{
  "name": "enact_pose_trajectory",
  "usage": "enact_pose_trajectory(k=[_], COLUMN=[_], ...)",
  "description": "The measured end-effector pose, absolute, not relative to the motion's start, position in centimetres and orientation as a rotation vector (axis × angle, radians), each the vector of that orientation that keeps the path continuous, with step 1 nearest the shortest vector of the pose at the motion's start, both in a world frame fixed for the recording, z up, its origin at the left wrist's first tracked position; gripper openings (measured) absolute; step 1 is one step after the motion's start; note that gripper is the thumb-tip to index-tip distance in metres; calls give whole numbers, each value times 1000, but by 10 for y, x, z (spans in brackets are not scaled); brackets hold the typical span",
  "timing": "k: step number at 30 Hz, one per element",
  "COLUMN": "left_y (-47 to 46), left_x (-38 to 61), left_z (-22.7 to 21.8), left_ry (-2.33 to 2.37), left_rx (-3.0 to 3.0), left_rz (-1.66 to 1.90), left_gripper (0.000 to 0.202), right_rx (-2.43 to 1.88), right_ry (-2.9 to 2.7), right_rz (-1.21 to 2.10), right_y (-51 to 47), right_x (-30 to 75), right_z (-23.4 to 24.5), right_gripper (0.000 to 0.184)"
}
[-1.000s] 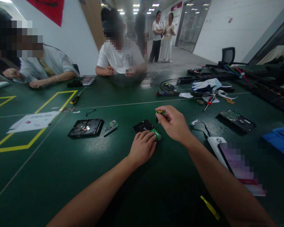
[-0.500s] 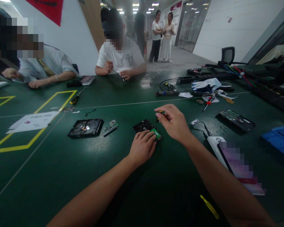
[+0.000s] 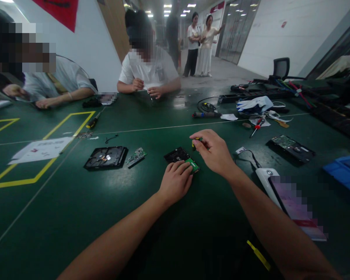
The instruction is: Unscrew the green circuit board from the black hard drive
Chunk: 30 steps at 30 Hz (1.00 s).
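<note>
In the head view a black hard drive [image 3: 175,156] lies on the green table, with a green part [image 3: 194,166] at its near right corner. My left hand [image 3: 177,179] grips the drive from the near side, fingers bent over its edge and covering much of it. My right hand [image 3: 213,149] is just beyond and to the right, thumb and fingers pinched around the yellow-and-black handle of a screwdriver [image 3: 195,145]. The handle stands roughly upright above the drive's right end; its tip cannot be made out.
To the left lie an opened hard drive [image 3: 106,158] and a loose circuit board [image 3: 137,156]. Another drive [image 3: 291,149], a white device [image 3: 291,206] with a cable, and a blue tray [image 3: 344,173] are on the right. Two people sit across the table.
My right fingers have shifted slightly on the screwdriver, and more of its yellow handle shows. My left hand and the drive stay in place.
</note>
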<state>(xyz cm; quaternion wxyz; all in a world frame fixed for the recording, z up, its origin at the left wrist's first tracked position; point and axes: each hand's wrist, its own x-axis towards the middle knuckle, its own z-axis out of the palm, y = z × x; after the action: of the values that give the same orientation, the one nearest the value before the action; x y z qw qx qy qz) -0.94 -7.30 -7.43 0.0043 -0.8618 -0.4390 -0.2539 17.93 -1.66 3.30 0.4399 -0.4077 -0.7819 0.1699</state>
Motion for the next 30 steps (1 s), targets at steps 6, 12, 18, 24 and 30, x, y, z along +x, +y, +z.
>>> enact_pose_trajectory(k=[6, 12, 18, 24, 30], left_y=[-74, -74, -74, -74, -75], left_x=[-9, -10, -9, -9, -9], left_z=[-73, -72, -71, -72, -71], left_ry=[-1388, -1387, -1386, -1394, -1392], left_rx=[-2702, -2703, -2708, -2703, -2704], left_rz=[-793, -793, -797, -783, -782], left_gripper=[36, 35, 35, 35, 35], right_rx=[-1037, -1148, -1129, -1078, -1064], right_ry=[-1972, -1868, -1864, -1912, -1943], right_rz=[416, 418, 532, 452, 508], right_y=[-17, -16, -17, -19, -18], right_x=[182, 179, 180, 179, 181], right_z=[36, 33, 30, 33, 34], right_gripper=[24, 20, 23, 24, 25])
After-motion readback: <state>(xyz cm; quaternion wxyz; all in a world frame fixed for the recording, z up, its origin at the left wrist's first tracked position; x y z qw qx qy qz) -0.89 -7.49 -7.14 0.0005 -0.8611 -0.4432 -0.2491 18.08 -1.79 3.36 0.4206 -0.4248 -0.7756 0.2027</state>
